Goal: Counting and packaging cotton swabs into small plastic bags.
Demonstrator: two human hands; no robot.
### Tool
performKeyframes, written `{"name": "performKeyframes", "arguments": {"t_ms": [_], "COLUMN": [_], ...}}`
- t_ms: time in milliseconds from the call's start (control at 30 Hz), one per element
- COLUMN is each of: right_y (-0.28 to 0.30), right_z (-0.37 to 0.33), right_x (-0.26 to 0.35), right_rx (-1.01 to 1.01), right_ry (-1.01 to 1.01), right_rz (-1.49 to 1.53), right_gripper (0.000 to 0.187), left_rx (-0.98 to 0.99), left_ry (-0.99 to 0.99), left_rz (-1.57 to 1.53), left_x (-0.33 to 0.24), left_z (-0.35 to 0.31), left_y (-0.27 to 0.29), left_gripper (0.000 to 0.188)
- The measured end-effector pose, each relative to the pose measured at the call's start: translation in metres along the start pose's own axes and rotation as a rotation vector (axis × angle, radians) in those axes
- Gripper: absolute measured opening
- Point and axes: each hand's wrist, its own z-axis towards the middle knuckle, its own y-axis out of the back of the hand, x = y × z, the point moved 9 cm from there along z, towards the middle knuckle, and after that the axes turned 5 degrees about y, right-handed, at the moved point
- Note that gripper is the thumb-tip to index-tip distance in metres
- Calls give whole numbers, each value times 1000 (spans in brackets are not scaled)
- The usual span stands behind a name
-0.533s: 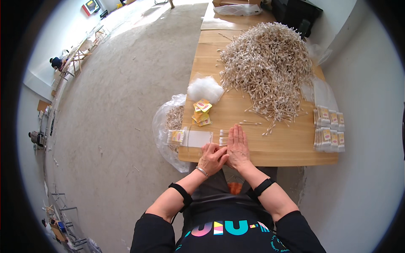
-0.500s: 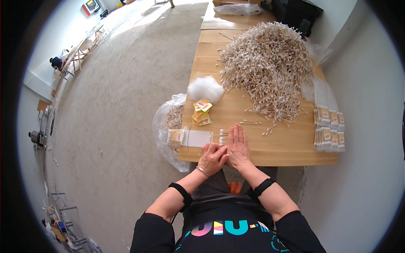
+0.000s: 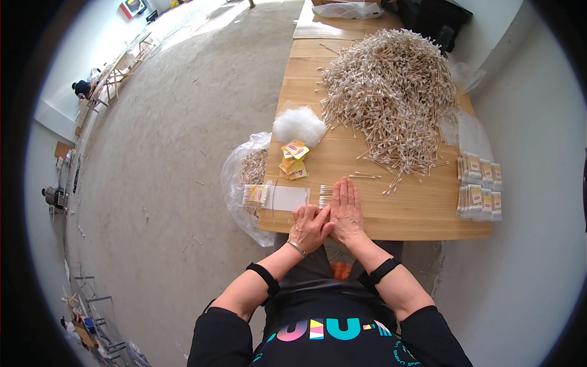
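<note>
Lying in a small row by the near edge of the bench [image 3: 422,211], the cotton swabs [image 3: 325,196] run with their long axis left to right, white tips showing at the left, while the right hand [image 3: 347,215] meets them from the right, its straight fingers side by side and pointing to the far side, square to the sticks. It hides the row's right part; the hand is flat and unclenched, with no grip visible, though how firmly it presses on the swabs cannot be told. The left hand [image 3: 310,229] sits on the near side of the row, its fingers bent and the forefinger reaching right, up to the edge of the right hand; whether they pinch anything cannot be told. A white rectangular sheet [image 3: 290,199] lies just left of the row, and the big swab heap [image 3: 391,92] rises on the far side
</note>
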Motion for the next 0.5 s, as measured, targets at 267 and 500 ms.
{"name": "performKeyframes", "arguments": {"t_ms": [267, 500], "right_y": [3, 0], "right_z": [0, 0], "right_x": [0, -1], "right_rx": [24, 12], "right_ry": [-5, -12], "right_rz": [30, -11], "right_gripper": [85, 81], "left_rx": [18, 48], "left_ry": [0, 26], "left_rz": [-25, 15], "left_x": [1, 2], "left_z": [1, 2], "left_y": [-1, -5], "left_gripper": [41, 47]}}
